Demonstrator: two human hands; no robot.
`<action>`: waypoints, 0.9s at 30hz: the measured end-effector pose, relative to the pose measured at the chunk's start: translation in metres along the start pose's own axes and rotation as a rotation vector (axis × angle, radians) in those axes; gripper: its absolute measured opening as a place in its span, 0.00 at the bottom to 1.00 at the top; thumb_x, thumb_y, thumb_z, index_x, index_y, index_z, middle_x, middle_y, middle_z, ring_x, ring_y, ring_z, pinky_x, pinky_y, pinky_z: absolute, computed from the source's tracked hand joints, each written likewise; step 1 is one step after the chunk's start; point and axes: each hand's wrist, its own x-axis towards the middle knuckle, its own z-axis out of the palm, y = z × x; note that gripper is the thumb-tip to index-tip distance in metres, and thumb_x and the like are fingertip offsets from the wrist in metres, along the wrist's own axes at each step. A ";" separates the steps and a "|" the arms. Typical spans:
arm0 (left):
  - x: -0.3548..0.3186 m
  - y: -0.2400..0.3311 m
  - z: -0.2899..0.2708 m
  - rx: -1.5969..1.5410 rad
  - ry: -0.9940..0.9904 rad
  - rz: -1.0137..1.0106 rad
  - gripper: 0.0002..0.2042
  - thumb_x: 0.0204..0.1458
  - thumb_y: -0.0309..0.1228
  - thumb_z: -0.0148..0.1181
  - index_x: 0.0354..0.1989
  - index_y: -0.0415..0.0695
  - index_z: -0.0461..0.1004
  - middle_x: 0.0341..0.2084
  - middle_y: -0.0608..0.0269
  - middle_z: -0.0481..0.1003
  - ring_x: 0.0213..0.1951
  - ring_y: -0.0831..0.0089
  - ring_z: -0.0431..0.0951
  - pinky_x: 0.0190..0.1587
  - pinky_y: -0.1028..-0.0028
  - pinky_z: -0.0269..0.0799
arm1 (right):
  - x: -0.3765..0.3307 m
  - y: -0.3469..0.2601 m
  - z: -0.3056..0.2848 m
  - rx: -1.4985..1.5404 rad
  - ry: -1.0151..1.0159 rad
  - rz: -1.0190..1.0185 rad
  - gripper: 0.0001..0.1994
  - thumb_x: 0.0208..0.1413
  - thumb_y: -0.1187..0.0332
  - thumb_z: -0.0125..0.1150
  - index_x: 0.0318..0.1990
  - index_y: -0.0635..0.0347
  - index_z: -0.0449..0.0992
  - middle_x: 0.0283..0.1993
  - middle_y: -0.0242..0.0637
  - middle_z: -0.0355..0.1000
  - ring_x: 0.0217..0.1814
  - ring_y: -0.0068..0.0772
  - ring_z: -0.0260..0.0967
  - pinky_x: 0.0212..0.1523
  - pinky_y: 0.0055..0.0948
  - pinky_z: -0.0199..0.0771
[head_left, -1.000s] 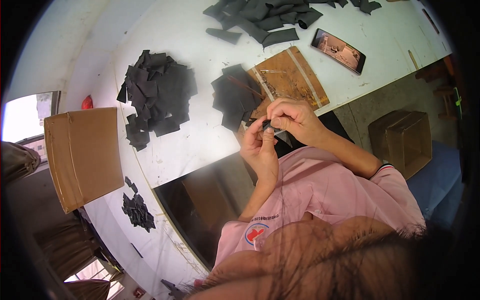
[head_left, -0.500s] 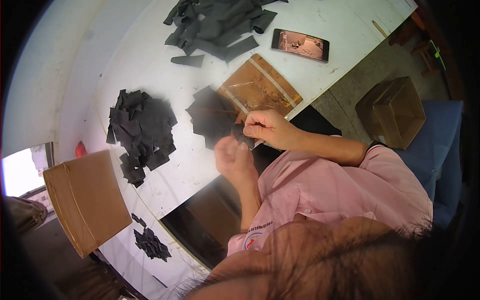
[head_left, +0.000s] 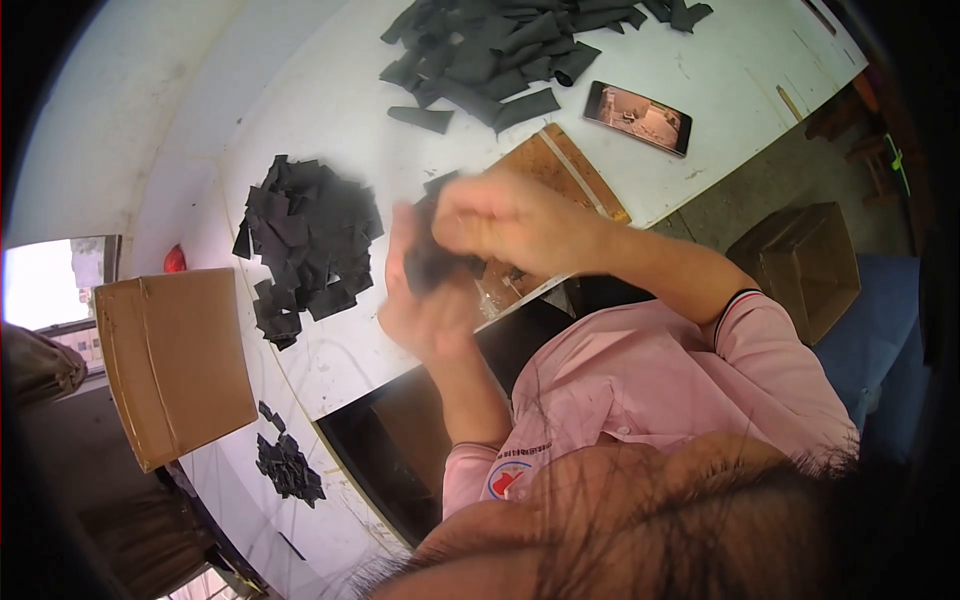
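Note:
Both hands meet above the near edge of the white table, blurred by motion. My left hand is raised with a dark black piece against its fingers. My right hand reaches across from the right and closes on the same black piece from above. Under the hands lies a brown board with a small stack of black pieces on it. A heap of cut black squares lies to the left of my left hand.
A pile of longer black strips lies at the table's far side, beside a phone with a lit screen. A cardboard box stands at left, another box on the floor at right. More black scraps lie lower left.
The head has moved closer, so the view shifted and the hands look larger. Both hands lifted from the board with the black piece and are now blurred in motion.

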 end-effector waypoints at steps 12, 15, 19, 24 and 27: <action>0.012 0.006 -0.046 -0.167 0.194 0.005 0.21 0.49 0.19 0.33 0.54 0.35 0.50 0.34 0.51 0.67 0.10 0.81 0.58 0.16 0.80 0.53 | 0.027 0.050 -0.016 0.428 -0.047 0.234 0.16 0.50 0.58 0.52 0.19 0.59 0.65 0.15 0.23 0.56 0.15 0.11 0.50 0.14 0.11 0.48; 0.023 0.012 -0.042 -0.441 0.303 -0.067 0.17 0.49 0.20 0.33 0.48 0.32 0.57 0.21 0.58 0.65 0.09 0.83 0.57 0.12 0.82 0.51 | 0.034 0.048 -0.019 0.397 -0.038 0.262 0.18 0.49 0.55 0.53 0.17 0.58 0.65 0.14 0.23 0.56 0.14 0.11 0.49 0.14 0.12 0.47; 0.035 0.014 -0.015 -0.781 0.402 -0.094 0.13 0.49 0.24 0.35 0.38 0.28 0.63 0.09 0.68 0.56 0.06 0.84 0.54 0.08 0.85 0.49 | 0.044 0.029 -0.016 0.250 -0.052 0.195 0.20 0.47 0.51 0.53 0.15 0.57 0.64 0.13 0.23 0.55 0.14 0.11 0.48 0.14 0.13 0.46; 0.029 0.008 -0.033 -0.792 0.421 -0.087 0.11 0.47 0.24 0.41 0.34 0.27 0.64 0.10 0.65 0.60 0.06 0.85 0.53 0.07 0.84 0.48 | 0.039 0.048 -0.020 0.362 -0.118 0.303 0.19 0.48 0.53 0.53 0.16 0.57 0.65 0.13 0.22 0.55 0.14 0.12 0.47 0.14 0.14 0.46; 0.027 -0.005 -0.034 -0.600 0.417 0.017 0.11 0.48 0.23 0.36 0.35 0.29 0.63 0.08 0.67 0.59 0.06 0.84 0.54 0.08 0.85 0.50 | 0.034 0.053 -0.023 0.428 -0.130 0.303 0.18 0.49 0.54 0.52 0.17 0.57 0.65 0.13 0.22 0.55 0.14 0.12 0.47 0.14 0.13 0.46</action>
